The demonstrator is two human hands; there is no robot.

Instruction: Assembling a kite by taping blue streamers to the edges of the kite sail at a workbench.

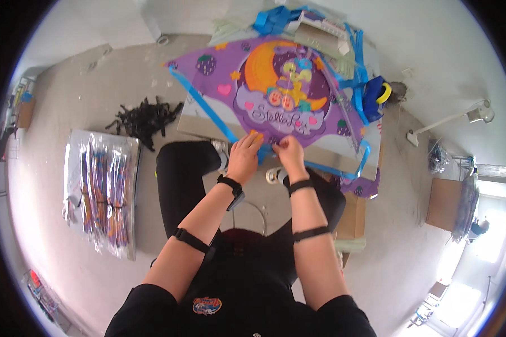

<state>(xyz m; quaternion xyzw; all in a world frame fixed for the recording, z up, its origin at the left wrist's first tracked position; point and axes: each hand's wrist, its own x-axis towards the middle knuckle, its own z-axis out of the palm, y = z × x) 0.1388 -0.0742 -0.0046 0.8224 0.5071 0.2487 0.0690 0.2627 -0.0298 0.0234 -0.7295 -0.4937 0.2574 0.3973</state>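
Note:
A purple kite [219, 78] printed with an orange moon, a cartoon figure and strawberries lies spread over a low board-topped table. Blue ribbons [205, 108] run along its sides and hang off its near end. My left hand [244, 158] is closed on the kite's near edge, its fingers pressed together next to a blue ribbon. Close beside it, my right hand [290, 154] pinches the near tip of the kite between thumb and fingertips. The small part under those fingertips is hidden.
A pile of black strips [146, 119] and a clear-wrapped stack of folded kites [104, 194] lie on the floor at left. Blue ribbon rolls and a blue-and-yellow tape dispenser [376, 98] sit at the table's right. A cardboard box [351, 216] stands by my right knee.

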